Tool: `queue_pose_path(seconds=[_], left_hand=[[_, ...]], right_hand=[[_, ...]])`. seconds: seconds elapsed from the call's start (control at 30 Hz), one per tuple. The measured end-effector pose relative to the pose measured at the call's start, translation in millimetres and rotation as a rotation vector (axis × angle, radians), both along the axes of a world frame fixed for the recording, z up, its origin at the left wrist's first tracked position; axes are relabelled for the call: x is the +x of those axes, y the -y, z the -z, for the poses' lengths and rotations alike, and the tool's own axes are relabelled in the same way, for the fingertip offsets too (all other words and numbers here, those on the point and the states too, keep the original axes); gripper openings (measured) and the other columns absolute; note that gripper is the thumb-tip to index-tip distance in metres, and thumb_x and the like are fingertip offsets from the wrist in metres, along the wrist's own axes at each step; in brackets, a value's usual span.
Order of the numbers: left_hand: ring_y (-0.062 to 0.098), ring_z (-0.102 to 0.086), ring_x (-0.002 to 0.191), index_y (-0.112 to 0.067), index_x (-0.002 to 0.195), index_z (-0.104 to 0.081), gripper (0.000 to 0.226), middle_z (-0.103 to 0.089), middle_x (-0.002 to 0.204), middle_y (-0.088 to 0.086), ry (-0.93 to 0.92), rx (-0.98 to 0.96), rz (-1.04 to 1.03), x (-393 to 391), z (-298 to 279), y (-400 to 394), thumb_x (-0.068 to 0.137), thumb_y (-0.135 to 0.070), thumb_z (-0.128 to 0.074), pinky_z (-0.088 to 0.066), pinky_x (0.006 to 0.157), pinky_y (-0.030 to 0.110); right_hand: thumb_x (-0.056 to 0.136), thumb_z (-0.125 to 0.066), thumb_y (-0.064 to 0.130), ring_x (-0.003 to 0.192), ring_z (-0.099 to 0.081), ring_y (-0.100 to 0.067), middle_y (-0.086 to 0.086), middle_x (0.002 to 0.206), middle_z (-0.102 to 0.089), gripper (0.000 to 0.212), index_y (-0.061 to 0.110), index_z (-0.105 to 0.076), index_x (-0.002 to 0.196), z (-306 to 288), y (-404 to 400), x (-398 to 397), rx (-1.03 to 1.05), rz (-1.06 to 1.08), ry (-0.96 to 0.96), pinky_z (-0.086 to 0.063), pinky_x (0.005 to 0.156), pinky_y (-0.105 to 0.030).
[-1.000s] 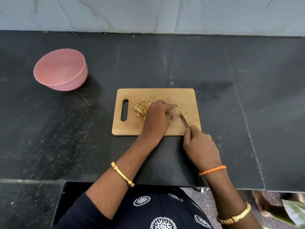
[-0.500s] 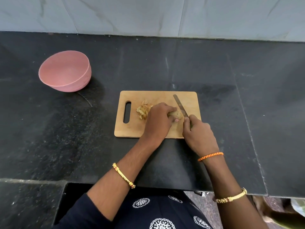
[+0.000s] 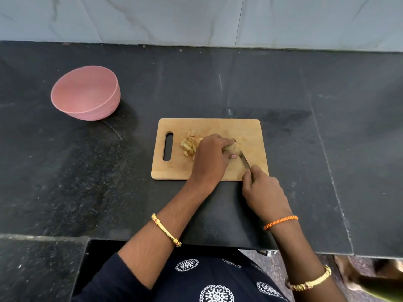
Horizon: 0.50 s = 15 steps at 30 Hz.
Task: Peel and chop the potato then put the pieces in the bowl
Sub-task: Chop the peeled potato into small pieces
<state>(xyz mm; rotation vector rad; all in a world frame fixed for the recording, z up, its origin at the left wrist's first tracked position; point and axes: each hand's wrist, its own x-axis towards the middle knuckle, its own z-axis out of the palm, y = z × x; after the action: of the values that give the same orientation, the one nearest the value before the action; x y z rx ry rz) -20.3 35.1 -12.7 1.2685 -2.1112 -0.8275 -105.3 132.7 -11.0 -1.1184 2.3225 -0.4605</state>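
Observation:
A wooden cutting board (image 3: 250, 129) lies on the black counter. My left hand (image 3: 211, 158) grips a small pale potato (image 3: 233, 147) on the board; only the potato's right end shows past my fingers. My right hand (image 3: 261, 190) holds a knife (image 3: 244, 159) by the handle, with the blade angled up-left and its tip touching the potato's lower right side. A pile of peels (image 3: 189, 144) lies on the board just left of my left hand. The pink bowl (image 3: 87, 94) stands empty at the far left of the counter.
The black stone counter (image 3: 327, 149) runs wide on both sides of the board, with a grey tiled wall (image 3: 196, 18) behind. The counter's front edge steps back near my body at the lower left.
The knife was raised across the board beyond the potato half a second ago; now my right hand has drawn back toward me and the blade is low against the potato's near right side.

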Motion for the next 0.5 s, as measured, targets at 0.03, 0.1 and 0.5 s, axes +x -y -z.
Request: queue_pose_path(seconds=[0.03, 0.1, 0.5], left_hand=[[0.013, -0.06, 0.085, -0.01, 0.108, -0.069, 0.033, -0.069, 0.094, 0.003, 0.003, 0.003, 0.004, 0.0, 0.1, 0.2, 0.076, -0.011, -0.075, -0.046, 0.08, 0.02], [0.013, -0.06, 0.086, -0.01, 0.109, -0.069, 0.033, -0.069, 0.095, 0.003, 0.004, 0.007, 0.007, 0.7, 0.5, -0.6, 0.076, -0.012, -0.075, -0.046, 0.081, 0.019], [0.012, -0.062, 0.085, -0.009, 0.106, -0.07, 0.036, -0.071, 0.099, 0.004, -0.002, 0.027, 0.015, 3.6, 0.8, 4.2, 0.071, -0.012, -0.078, -0.046, 0.08, 0.017]], right_hand=[[0.099, -0.032, 0.034, 0.072, -0.052, -0.037, -0.008, 0.069, -0.046, 0.027, 0.013, -0.042, 0.085, 0.0, -4.2, 1.5, 0.004, 0.006, -0.013, -0.044, 0.064, -0.037], [0.099, -0.032, 0.034, 0.072, -0.051, -0.037, -0.009, 0.07, -0.047, 0.027, 0.014, -0.04, 0.083, -1.1, -16.3, 3.5, 0.005, 0.011, -0.029, -0.04, 0.062, -0.037], [0.099, -0.032, 0.037, 0.071, -0.051, -0.036, -0.012, 0.07, -0.052, 0.034, 0.018, -0.037, 0.071, -12.1, 6.1, -11.3, -0.137, 0.0, 0.01, -0.042, 0.064, -0.038]])
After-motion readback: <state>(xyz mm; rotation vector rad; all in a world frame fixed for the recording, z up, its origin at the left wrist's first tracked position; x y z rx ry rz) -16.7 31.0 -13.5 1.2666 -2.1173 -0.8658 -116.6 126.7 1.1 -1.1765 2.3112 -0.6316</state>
